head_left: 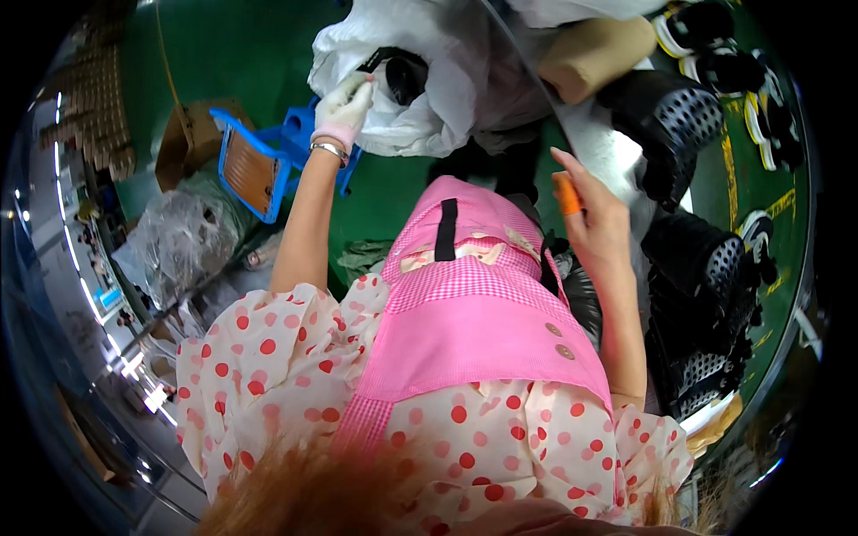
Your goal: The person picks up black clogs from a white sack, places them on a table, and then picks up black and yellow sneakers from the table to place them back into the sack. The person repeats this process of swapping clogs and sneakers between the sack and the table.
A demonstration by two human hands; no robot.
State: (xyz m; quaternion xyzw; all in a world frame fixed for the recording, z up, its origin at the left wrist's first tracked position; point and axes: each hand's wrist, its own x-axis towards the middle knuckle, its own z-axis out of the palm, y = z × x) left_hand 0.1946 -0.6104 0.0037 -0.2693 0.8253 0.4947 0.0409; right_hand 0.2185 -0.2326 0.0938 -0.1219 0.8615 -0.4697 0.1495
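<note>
My left hand [344, 112], in a white glove, is at the near left side of the mouth of a white plastic bag [438, 121]. Its fingers are curled together beside black pieces [407, 79] inside the bag; what they pinch, if anything, cannot be made out. My right hand [597, 219] wears an orange finger cot and is held by the edge of a metal worktable [585, 143], fingers stretched out and nothing in them. A short black strip [446, 230] lies on the pink apron [483, 286] over my lap.
On the right stand black perforated shoe-shaped pieces [684, 112], a tan foot form [597, 55] and several black-and-white shoes [702, 27]. To the left are a blue stool [259, 174], a cardboard box [189, 143] and clear plastic bags [183, 237] on the green floor.
</note>
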